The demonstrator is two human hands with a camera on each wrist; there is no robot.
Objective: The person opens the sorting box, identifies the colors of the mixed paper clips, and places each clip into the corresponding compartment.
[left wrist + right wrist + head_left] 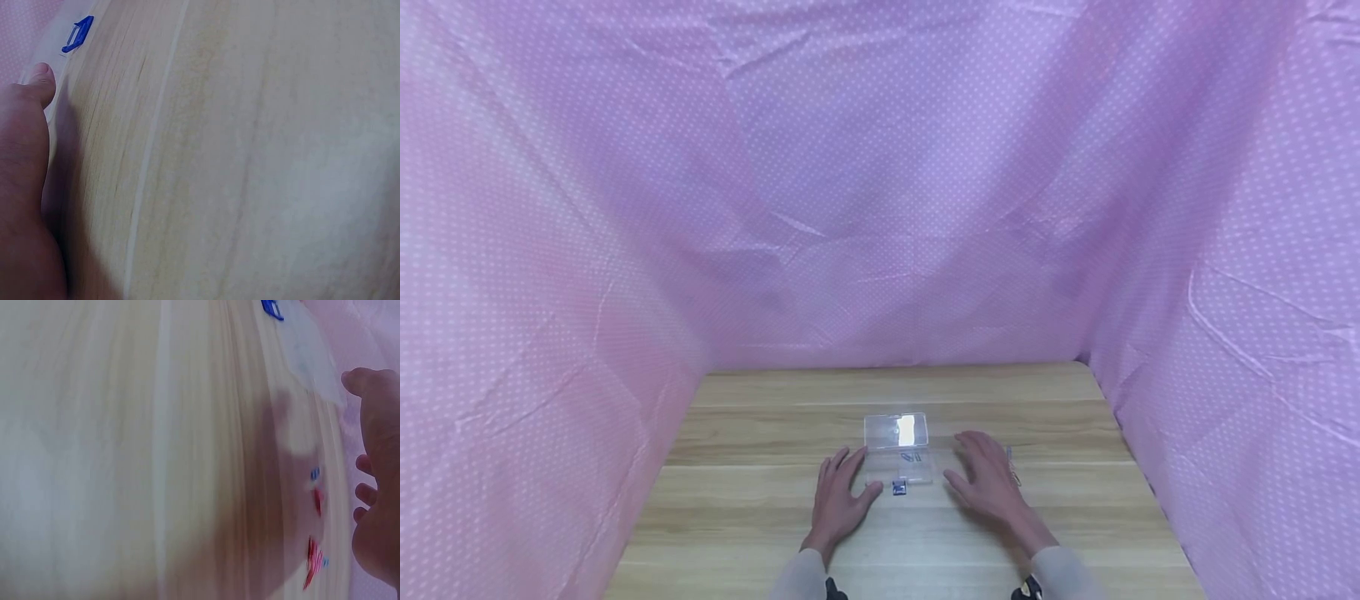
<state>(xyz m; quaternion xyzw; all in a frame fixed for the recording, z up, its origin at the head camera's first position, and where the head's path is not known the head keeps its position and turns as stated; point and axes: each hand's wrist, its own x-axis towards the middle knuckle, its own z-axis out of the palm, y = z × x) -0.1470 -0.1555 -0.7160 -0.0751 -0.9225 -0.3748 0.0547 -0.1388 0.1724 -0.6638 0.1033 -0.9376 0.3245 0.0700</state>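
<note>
A clear plastic box stands on the table with its transparent lid tipped back, away from me. On its front is a blue latch, seen too in both wrist views. Small dark items that look like paper clips lie in the right part. My left hand rests at the box's left side, its thumb by the front left corner, fingers relaxed. To the right of the box, my right hand hovers with spread fingers, holding nothing. Small red and blue pieces lie beneath and beside it, blurred.
The wooden table has a light, striped grain. Pink cloth with white dots hangs behind it and along both sides. A glare patch on the lid hides part of it.
</note>
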